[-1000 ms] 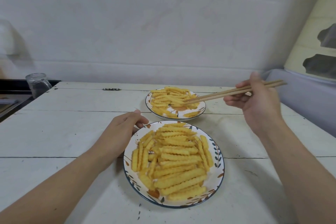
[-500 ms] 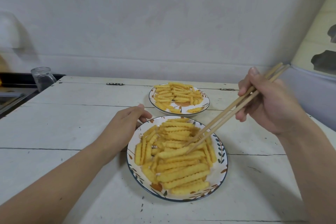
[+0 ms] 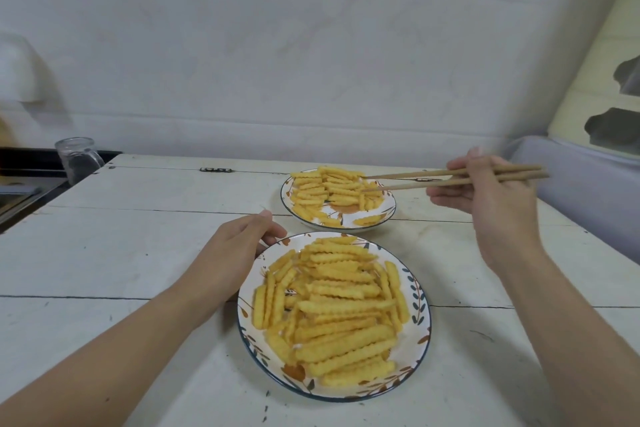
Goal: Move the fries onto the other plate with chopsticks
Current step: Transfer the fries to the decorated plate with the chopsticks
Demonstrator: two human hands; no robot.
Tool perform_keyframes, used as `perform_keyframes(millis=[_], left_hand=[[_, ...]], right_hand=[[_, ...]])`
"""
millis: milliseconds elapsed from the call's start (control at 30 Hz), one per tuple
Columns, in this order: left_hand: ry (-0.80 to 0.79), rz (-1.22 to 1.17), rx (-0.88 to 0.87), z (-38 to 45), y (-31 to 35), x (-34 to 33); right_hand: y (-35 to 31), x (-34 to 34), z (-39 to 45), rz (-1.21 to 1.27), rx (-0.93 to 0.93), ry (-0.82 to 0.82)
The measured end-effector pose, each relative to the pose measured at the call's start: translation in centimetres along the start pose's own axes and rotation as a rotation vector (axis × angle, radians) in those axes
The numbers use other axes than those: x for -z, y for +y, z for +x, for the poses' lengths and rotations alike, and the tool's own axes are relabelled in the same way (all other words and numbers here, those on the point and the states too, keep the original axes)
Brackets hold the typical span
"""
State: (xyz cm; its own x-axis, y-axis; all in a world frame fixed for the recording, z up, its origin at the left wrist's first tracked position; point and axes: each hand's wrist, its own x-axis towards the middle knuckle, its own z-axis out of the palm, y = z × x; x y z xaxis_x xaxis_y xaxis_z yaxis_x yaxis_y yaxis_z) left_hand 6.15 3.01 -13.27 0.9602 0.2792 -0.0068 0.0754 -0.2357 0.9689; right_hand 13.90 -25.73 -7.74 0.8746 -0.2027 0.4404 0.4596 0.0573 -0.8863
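Right hand [image 3: 491, 198] pinches the chopsticks [image 3: 450, 177]; tips slightly parted at the far plate [image 3: 389, 215], over its fries [image 3: 329, 189]. Cannot tell if a fry sits between the tips. Left hand [image 3: 235, 253], fingers [image 3: 273, 237] curled, rests against the near plate [image 3: 420, 291], which is heaped with fries [image 3: 332, 302]. Both plates on the white worktop [image 3: 138, 236], close together. Risks, I'd judge: ridged fries slipping from tips mid-carry onto the worktop; the heap shedding pieces if prodded.
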Motion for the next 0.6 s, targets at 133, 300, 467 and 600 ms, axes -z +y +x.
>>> perform_keyframes(millis=[133,300,467,600], left_hand=[[0.002,-0.003,0.003,0.0,0.1,0.0],[0.000,-0.018,0.003,0.0,0.0,0.0],[-0.001,-0.024,0.007,0.1,-0.1,0.0],[-0.001,-0.031,0.006,0.2,-0.1,0.0]], right_hand=[[1.9,-1.4,-0.6,-0.074,-0.029,-0.077],[2.9,-2.4,-0.5,-0.085,-0.066,-0.086],[2.0,-1.9,-0.1,-0.035,-0.082,-0.033],[1.3,-1.1,0.5,0.019,-0.063,0.029]])
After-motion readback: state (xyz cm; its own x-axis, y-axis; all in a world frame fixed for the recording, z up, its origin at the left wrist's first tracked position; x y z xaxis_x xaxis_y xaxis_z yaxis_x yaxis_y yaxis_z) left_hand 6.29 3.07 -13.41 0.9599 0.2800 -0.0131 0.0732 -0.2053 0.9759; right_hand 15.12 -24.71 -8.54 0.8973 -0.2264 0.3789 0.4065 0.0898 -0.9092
